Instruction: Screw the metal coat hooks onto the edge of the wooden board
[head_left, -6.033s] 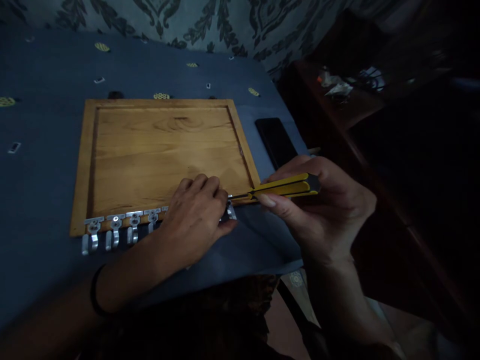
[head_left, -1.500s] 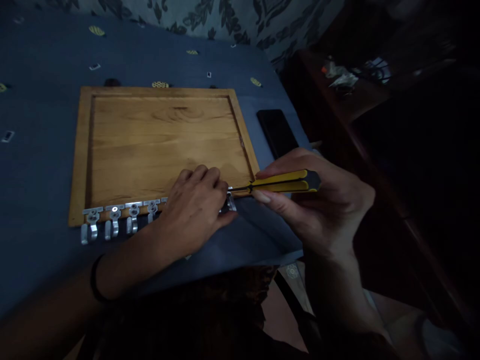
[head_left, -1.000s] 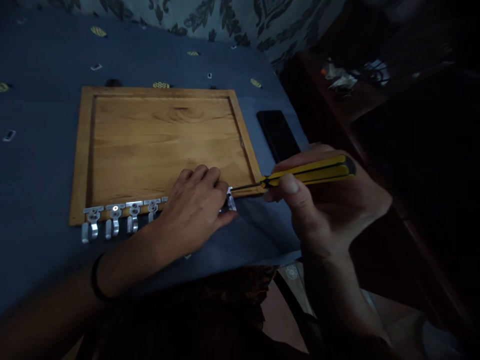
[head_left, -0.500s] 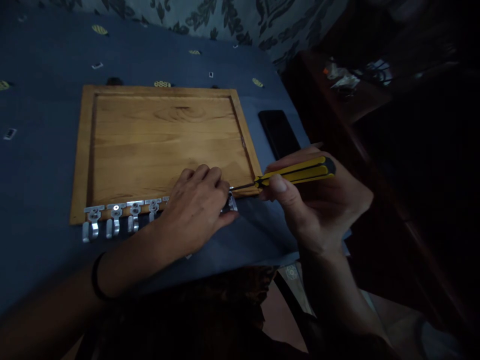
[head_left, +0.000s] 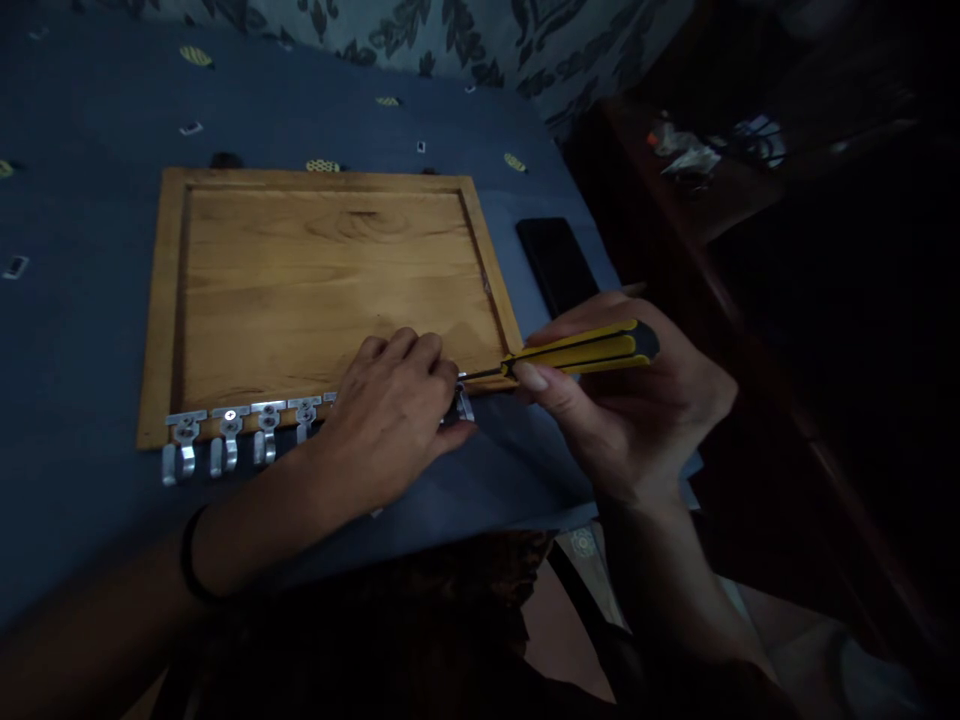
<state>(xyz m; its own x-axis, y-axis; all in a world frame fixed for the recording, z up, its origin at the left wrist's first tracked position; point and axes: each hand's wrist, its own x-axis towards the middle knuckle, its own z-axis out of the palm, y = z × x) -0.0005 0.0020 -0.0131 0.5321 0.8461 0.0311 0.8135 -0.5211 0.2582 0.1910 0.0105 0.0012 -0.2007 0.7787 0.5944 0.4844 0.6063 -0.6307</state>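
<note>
Yellow-and-black screwdriver [head_left: 581, 352] in right hand [head_left: 637, 420], shaft end beside left hand [head_left: 394, 415].

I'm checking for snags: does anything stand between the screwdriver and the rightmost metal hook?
Nothing visible does: the screwdriver, held in the right hand, extends to the rightmost metal hook. The left hand is close beside the tip; exact contact is unclear.

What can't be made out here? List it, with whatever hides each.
All in the head view:
Metal hooks: the row's middle is covered by the left hand, count unclear.
Tip of the yellow screwdriver: too small and dark.
Near end of the black phone: behind the right hand.
Clutter at upper right: dim and blurred.
</note>
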